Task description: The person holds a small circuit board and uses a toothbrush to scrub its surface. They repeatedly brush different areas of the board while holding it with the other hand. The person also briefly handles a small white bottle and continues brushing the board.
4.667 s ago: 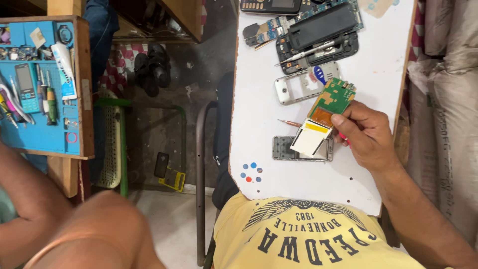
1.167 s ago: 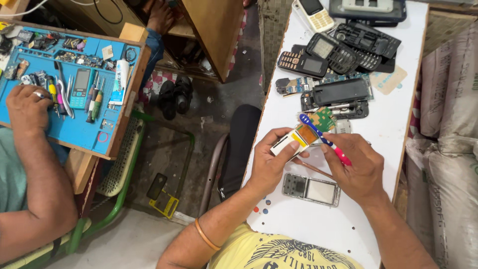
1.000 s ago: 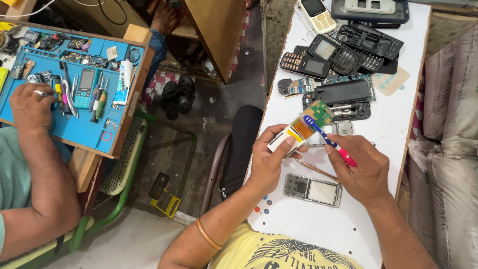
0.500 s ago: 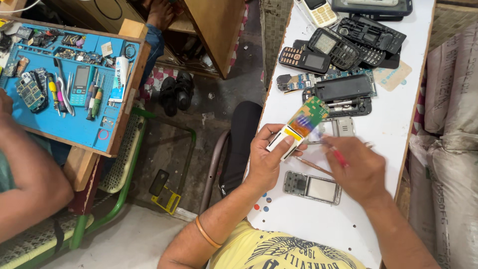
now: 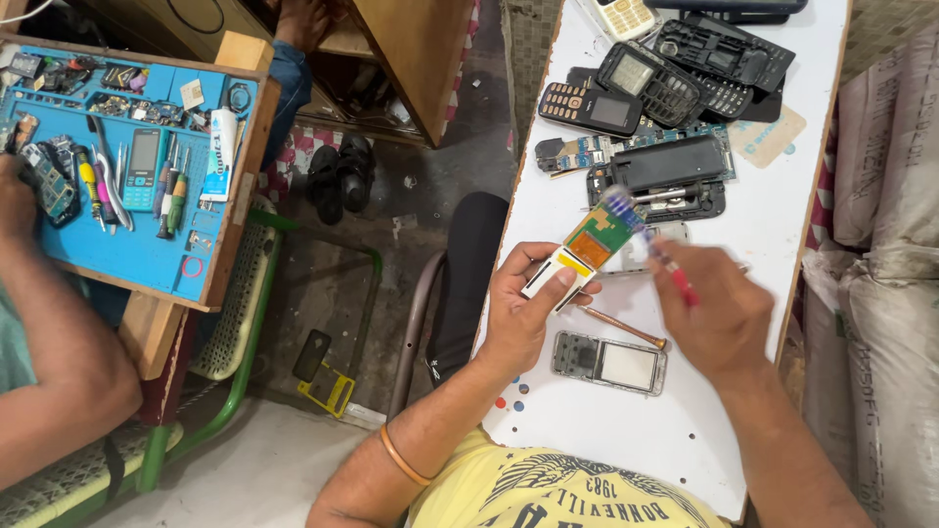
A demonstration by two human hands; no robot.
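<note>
Head view, looking down on a white surface (image 5: pixel 685 430), shows the person's left hand (image 5: pixel 523 313) clenched around a small phone circuit board with a green and orange panel and a white and yellow end (image 5: pixel 577 256), held tilted just above the surface. The right hand (image 5: pixel 719 318) is blurred with motion and grips a thin screwdriver with a red handle and a blue tip (image 5: pixel 650 249), the tip lying at the upper end of the board. Just below the two hands a silver phone frame with a pale screen window (image 5: pixel 608 362) lies flat, and between it and the board rests a slim copper-coloured rod (image 5: pixel 626 328). Further up the surface is a cluster of dark phone shells and keypads (image 5: pixel 665 88). Off to the left, a co-worker's arm (image 5: pixel 49 362) reaches over a blue tray of small tools and phone parts (image 5: pixel 147 166). The step in hand looks like working the board with the tool, probably at a screw or connector, though the blur hides the exact contact. The next move would call for a steady left-hand grip and a fine, well-aimed tip so the board is not scratched.
</note>
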